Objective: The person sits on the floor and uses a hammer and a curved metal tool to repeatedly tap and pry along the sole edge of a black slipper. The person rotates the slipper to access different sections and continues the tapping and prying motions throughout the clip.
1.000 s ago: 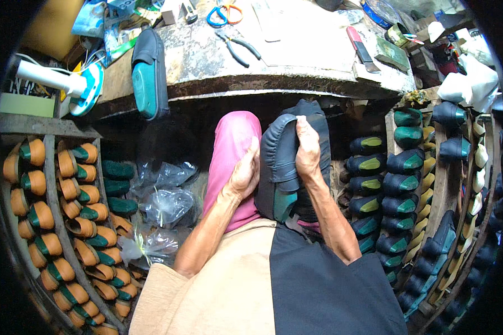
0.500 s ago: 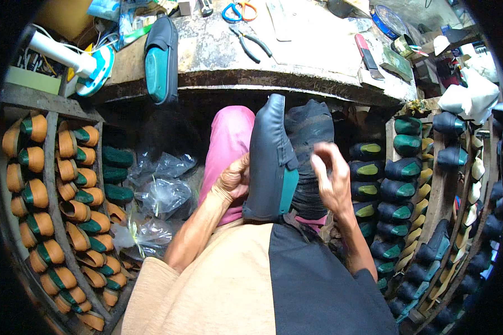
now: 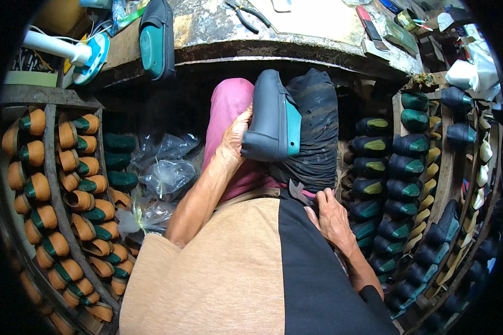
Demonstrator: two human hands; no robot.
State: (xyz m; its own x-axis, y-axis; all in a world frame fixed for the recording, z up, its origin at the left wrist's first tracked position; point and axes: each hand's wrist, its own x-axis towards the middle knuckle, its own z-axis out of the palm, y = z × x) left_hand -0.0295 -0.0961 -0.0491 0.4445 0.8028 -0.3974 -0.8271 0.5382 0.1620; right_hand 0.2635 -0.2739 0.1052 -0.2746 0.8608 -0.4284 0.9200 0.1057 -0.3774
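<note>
My left hand [image 3: 237,131] is closed around the side of a dark grey slip-on shoe [image 3: 265,120] with a teal insole or lining showing on its right. The shoe is held above my lap, its broad end tilted toward me. My right hand [image 3: 332,218] is low at the right of my lap, fingers curled at metal pincers [image 3: 299,192]. The forked jaws of the pincers stick out left of the fingers; their handles are mostly hidden by the hand. A matching shoe [image 3: 157,42] lies on the bench edge ahead, at the left.
The worn workbench [image 3: 318,47] carries pliers [image 3: 248,19] and a red-handled knife [image 3: 371,28]. Racks of orange shoes [image 3: 39,187] stand at left, and dark shoes [image 3: 408,167] at right. Clear plastic bags [image 3: 167,178] lie by my left leg. A white lamp [image 3: 61,47] stands at upper left.
My right hand has dropped from beside the shoe to the pincers in my lap. The shoe has tipped and looks shorter, still in my left hand. The whole view has shifted slightly.
</note>
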